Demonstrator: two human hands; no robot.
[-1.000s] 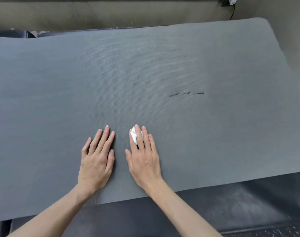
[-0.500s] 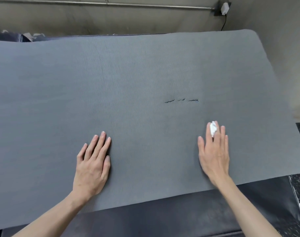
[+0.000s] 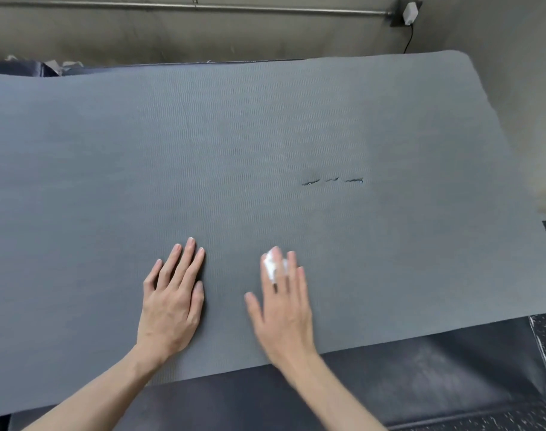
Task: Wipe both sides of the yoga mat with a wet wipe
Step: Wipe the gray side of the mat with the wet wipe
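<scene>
A: Head view, item one?
B: Yoga mat (image 3: 234,157), grey, spread flat over a dark padded surface (image 3: 420,374); its near edge lies just short of that surface's front. Three small tears (image 3: 332,181) right of the mat's middle.

A: Hands?
B: Left hand (image 3: 172,293), fingers straight, palm flat on the mat near its near edge. Right hand (image 3: 281,306), beside it, blurred, fingers extended, pressing a wadded wet wipe (image 3: 273,265) onto the mat.

A: Progress?
B: Wiping the upper face, I judge. No damp trace visible, so coverage cannot be told. The underside apparently remains; the mat is not turned.
</scene>
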